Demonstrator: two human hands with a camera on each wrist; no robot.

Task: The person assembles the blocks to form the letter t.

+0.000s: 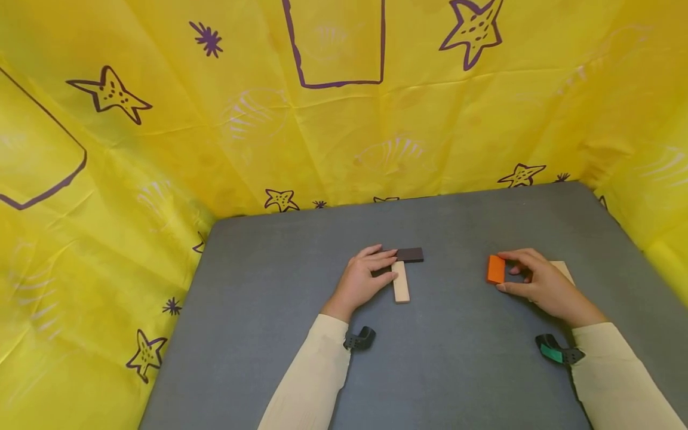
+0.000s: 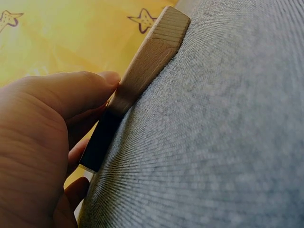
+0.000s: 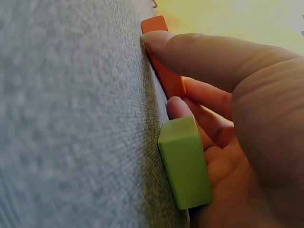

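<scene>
Left grip (image 1: 361, 280): one, released, fingers stretched over one dark block (image 1: 411, 255), thumb touching one pale block (image 1: 402, 288).
Right grip (image 1: 545, 286): one, grasping one orange block (image 1: 495, 270) between thumb and fingers.
Dark and pale blocks: two, lying flat at an angle, the pale one's far end against the dark one.
Orange block: right of that pair, well apart, low over the grey desk (image 1: 258, 334); contact with the surface cannot be told.
Green block (image 3: 185, 161): one, beside the right palm, nearer the wrist than the orange block.
Light piece (image 1: 563, 272): one, partly hidden behind the right grip; cannot tell whether it is the green block.
Cream sleeves (image 1: 309, 376): two.
</scene>
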